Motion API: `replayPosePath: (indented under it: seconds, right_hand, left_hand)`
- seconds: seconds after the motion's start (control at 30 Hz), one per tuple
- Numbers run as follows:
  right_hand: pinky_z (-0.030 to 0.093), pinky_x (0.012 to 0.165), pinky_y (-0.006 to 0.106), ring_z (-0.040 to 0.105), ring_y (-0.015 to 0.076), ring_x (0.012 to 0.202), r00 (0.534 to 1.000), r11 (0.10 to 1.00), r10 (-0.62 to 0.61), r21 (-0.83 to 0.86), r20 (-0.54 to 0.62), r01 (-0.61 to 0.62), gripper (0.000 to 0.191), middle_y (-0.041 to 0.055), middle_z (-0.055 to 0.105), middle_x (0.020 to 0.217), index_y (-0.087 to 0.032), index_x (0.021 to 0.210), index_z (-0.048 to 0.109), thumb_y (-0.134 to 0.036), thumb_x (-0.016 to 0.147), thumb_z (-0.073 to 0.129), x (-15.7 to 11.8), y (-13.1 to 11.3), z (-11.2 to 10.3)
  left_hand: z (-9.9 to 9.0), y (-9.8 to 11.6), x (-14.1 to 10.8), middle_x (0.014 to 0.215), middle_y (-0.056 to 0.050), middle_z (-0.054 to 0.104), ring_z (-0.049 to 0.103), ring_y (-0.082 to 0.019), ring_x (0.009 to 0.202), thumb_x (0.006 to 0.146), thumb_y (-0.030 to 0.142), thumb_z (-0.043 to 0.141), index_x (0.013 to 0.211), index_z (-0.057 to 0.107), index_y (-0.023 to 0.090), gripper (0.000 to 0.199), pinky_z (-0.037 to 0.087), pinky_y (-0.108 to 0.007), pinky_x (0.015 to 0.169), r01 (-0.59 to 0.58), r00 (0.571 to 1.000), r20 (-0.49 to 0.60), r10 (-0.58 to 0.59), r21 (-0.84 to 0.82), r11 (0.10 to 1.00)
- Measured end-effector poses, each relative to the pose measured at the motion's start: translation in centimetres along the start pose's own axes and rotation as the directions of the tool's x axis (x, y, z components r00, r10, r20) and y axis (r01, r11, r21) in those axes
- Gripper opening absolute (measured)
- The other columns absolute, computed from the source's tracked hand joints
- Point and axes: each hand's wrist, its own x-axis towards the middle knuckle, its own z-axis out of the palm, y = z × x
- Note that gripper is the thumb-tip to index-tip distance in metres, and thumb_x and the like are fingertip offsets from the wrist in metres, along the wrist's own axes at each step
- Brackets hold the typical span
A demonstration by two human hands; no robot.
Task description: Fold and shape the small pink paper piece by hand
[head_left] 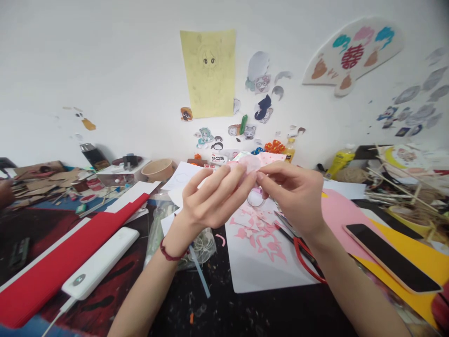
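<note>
Near the middle of the view, my left hand [219, 194] has its fingers closed on a pale pink, partly see-through piece [250, 164], raised above the table. The fingertips of my right hand [294, 194] are pinched at the right edge of the same piece, touching my left fingertips. Its lower part is hidden by my fingers. Below lies a white sheet [257, 276] with pink paper cut-outs [263, 236]. Red-handled scissors [305, 262] rest on the sheet under my right hand.
A white power bank [101, 262] and a red strip [73, 262] lie to the left. At the right are a phone [391, 257] and yellow paper [414, 243]. A plastic bag [161, 227] lies left of the sheet. Another person's hand [5, 187] shows at the far left edge.
</note>
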Motion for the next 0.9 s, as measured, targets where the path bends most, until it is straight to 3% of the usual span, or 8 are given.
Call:
replayPosePath:
  seconds: [0.3, 0.9]
  right_hand:
    - [0.051, 0.055, 0.024, 0.063, 0.0091, 0.062, 0.999, 0.999, -0.035, -0.020, -0.008, 0.035, 0.011, -0.0029, 0.072, 0.075, -0.020, 0.081, 0.076, -0.011, 0.087, 0.072, -0.10, 0.09, -0.18]
    - [0.049, 0.055, 0.027, 0.059, 0.0102, 0.061, 0.988, 0.985, -0.152, -0.079, -0.001, 0.152, 0.010, -0.0013, 0.071, 0.077, -0.021, 0.084, 0.075, -0.013, 0.089, 0.072, -0.21, 0.52, -0.03]
  left_hand:
    - [0.39, 0.33, -0.04, 0.093, -0.001, 0.082, 0.067, -0.016, 0.083, 0.086, 0.016, 0.079, 0.108, 0.078, 0.021, 0.022, 0.050, -0.033, 0.080, 0.009, 1.000, -0.018, -0.010, -0.030, 0.999]
    - [-0.25, 0.13, -0.05, 0.097, -0.003, 0.083, 0.072, -0.016, 0.088, 0.089, 0.016, 0.075, 0.110, 0.077, 0.018, 0.021, 0.052, -0.032, 0.080, 0.015, 1.000, 0.016, -0.014, -0.081, 0.997]
